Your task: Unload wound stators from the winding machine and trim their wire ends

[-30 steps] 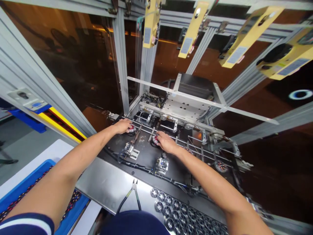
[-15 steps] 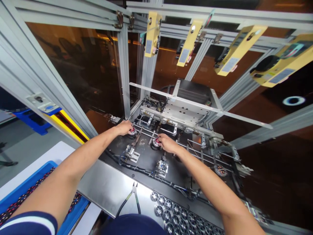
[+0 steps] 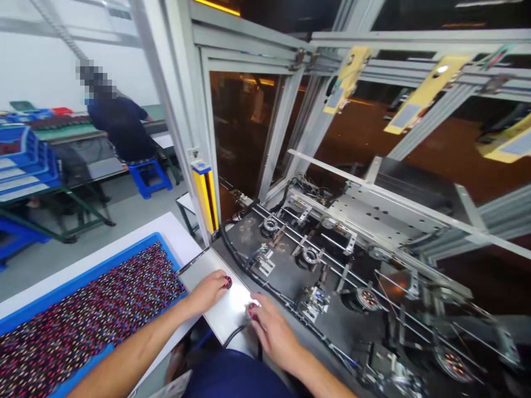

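Note:
My left hand [image 3: 208, 291] hovers over the near steel plate [image 3: 227, 316], fingers closed on a small round red part [image 3: 227, 283]. To its right, my right hand [image 3: 270, 331] grips a similar round red and silver part [image 3: 251, 312] above the same plate. Two round fixtures [image 3: 270, 224] [image 3: 310, 255] on the machine's black deck [image 3: 286, 276] stand with nothing in them. Further right, two fixtures [image 3: 366, 299] [image 3: 453, 364] hold copper-wound parts.
A blue tray [image 3: 136, 249] of several small red and dark parts lies on the white table at the left. A yellow light-curtain post [image 3: 206, 190] stands at the machine's frame. A black handle [image 3: 234, 334] lies on the plate. A person sits at a far bench [image 3: 120, 130].
Both hands have pulled back from the two far fixtures to the near steel plate, each carrying a round part. The fixtures are now bare. My view has swung left.

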Action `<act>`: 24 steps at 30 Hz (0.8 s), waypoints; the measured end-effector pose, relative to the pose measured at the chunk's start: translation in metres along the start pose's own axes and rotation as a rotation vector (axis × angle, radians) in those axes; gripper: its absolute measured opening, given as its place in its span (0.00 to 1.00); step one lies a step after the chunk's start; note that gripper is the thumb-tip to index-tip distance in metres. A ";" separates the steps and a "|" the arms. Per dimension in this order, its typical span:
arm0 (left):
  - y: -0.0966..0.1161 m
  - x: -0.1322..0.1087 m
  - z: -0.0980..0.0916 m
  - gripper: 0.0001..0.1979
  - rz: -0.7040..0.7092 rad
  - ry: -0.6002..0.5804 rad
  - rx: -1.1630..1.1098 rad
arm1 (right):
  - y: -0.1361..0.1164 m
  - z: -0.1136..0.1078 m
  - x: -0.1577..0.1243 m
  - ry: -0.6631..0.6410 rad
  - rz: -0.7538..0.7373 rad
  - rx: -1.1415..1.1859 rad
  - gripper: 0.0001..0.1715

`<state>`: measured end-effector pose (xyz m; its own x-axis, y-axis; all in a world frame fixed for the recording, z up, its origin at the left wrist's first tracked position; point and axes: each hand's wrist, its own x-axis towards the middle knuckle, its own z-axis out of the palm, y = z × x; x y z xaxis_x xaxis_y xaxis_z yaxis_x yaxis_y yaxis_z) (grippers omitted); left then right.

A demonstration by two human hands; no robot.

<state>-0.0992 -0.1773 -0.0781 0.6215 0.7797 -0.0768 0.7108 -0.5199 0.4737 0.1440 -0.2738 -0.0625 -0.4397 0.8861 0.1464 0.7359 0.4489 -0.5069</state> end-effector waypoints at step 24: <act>0.175 0.150 -0.031 0.17 0.659 -0.021 0.228 | 0.073 -0.167 -0.175 0.230 0.510 -0.431 0.20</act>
<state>0.1079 -0.1407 0.0208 0.9516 0.2707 0.1455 0.2333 -0.9445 0.2313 0.3602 -0.3772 0.0168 0.0990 0.9786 0.1806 0.9806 -0.0651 -0.1852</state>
